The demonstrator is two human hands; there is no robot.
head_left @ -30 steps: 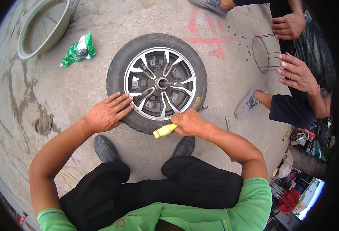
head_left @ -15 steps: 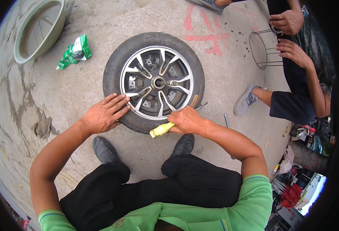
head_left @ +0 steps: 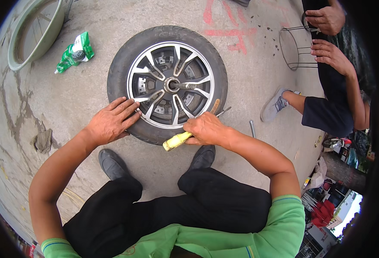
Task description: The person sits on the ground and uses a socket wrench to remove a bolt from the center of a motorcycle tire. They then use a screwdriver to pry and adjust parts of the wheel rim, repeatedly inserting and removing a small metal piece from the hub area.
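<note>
The left hand (head_left: 111,121) lies palm down on the lower left of a black tyre (head_left: 117,76), its fingers stretched out and slightly spread, the fingertips reaching the edge of the silver rim. It is open and grips nothing that shows. The left elbow bends outward, and the forearm slants up and inward to the wheel.

The right hand (head_left: 206,128) is closed around a yellow-handled tool (head_left: 176,140) at the lower right of the tyre, knuckles up. The handle's end sticks out below the fist toward the left, and a thin metal shaft (head_left: 224,112) shows on the far side, roughly in line with it. How the shaft meets the tyre is hidden by the hand. The right elbow is bent too, its forearm running up and to the left. The two hands are apart, with a stretch of the lower tyre between them.

The alloy wheel (head_left: 170,85) lies flat on the concrete floor (head_left: 249,172), just beyond the person's dark shoes (head_left: 114,164). A metal rod (head_left: 184,86) points rightward from its hub. A green pouch (head_left: 74,53) lies to the left, near a pale basin (head_left: 56,36).
</note>
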